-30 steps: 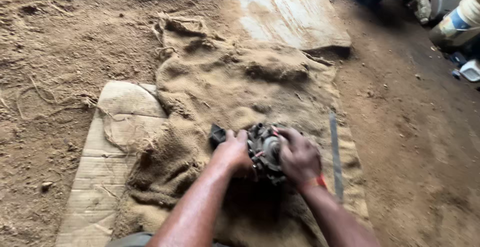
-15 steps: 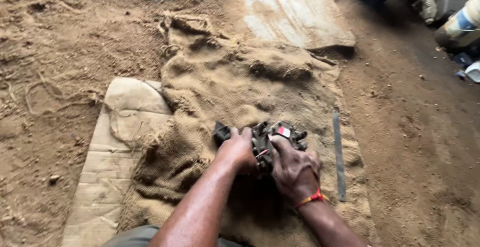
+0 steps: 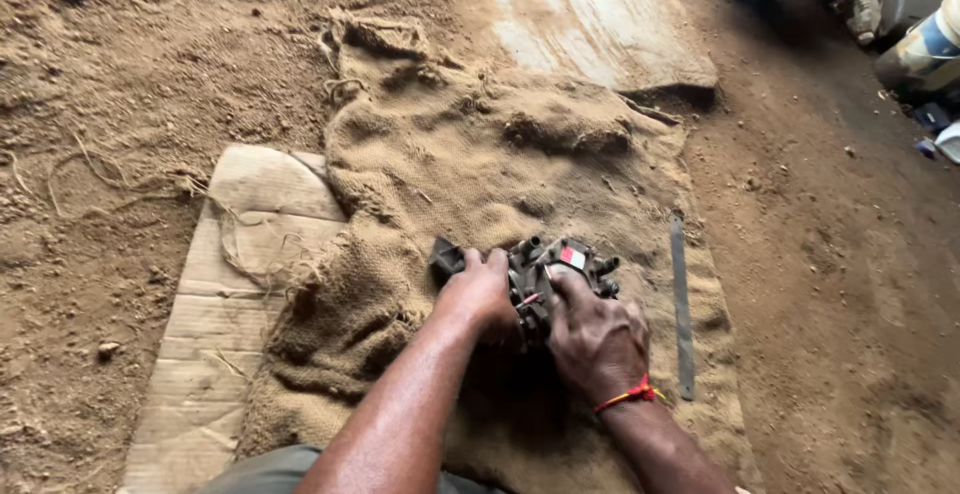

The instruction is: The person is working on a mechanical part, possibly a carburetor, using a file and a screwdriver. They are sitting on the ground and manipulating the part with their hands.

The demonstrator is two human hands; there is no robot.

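Burlap sacking (image 3: 480, 164): spread on the dirt floor, under my work.
Engine part (image 3: 545, 269): dark, greasy, resting on the sacking.
My left hand (image 3: 480, 294): clasps its left side.
My right hand (image 3: 597, 339): grips its near edge.
Metal strip (image 3: 681, 304): flat, just right.

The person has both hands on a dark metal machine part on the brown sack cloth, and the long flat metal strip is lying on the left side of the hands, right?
Not quite. In the head view the flat metal strip lies to the right of the hands, beyond the right hand. The rest holds: the left hand and right hand both grip the dark metal machine part on the sack cloth.
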